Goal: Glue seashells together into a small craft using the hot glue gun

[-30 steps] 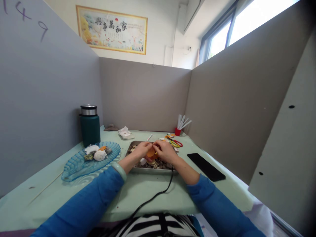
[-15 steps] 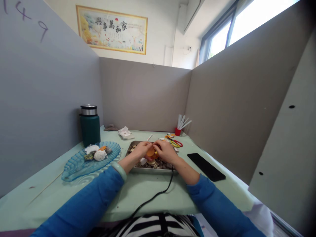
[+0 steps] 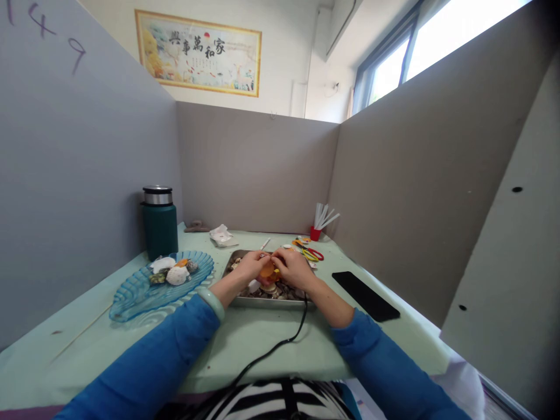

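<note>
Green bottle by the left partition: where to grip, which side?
Probably the middle of the green bottle, below its silver band, coming from the right: it's an upright cylinder, the left partition stands on its other side, and the blue dish lies before its base. The left hand is busy at an orange piece.

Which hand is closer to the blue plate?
Left: the left hand is over the metal tray, to the right of the blue plate; the right hand is farther right, beyond the left one.

Free strip between tray point(image 3: 271, 303) and black slab point(image 3: 365, 296), with a cable point(image 3: 273, 348) in front
</note>
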{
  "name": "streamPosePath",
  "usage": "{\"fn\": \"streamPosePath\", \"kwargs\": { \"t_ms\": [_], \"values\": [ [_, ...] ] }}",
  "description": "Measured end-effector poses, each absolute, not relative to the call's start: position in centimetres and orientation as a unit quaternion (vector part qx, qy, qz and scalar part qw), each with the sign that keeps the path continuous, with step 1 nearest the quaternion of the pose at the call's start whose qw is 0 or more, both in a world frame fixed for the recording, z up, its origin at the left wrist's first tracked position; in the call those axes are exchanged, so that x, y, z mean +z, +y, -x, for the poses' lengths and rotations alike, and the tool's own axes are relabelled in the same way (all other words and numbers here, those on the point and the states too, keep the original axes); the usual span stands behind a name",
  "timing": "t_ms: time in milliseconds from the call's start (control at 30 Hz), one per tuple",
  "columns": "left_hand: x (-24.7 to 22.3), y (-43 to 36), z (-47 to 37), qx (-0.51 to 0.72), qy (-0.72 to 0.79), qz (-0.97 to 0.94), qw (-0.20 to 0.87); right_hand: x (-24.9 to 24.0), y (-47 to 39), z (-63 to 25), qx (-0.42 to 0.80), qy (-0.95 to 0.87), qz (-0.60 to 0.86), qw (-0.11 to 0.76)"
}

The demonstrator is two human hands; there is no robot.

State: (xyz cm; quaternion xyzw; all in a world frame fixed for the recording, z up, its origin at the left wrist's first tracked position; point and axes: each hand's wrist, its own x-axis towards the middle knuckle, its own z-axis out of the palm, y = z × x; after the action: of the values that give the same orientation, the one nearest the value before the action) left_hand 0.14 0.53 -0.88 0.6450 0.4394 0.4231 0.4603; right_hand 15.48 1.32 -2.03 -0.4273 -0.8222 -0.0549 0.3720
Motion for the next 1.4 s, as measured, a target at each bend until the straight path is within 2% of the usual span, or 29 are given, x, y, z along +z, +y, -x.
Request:
{"fn": "streamPosePath", "kwargs": {
  "t_ms": [633,1400],
  "values": [
    [-1.28,1.19,0.0,0.434,0.438,-0.655,0.438,-1.86,1.1,-15.39,-0.046,-0.827,0.418,0.372],
    [-0.78,0.54,-0.11,0.471,0.428,-0.622,0.456,-1.8,1.27,-15.39,-0.033,-0.82,0.388,0.418]
  ]
}}
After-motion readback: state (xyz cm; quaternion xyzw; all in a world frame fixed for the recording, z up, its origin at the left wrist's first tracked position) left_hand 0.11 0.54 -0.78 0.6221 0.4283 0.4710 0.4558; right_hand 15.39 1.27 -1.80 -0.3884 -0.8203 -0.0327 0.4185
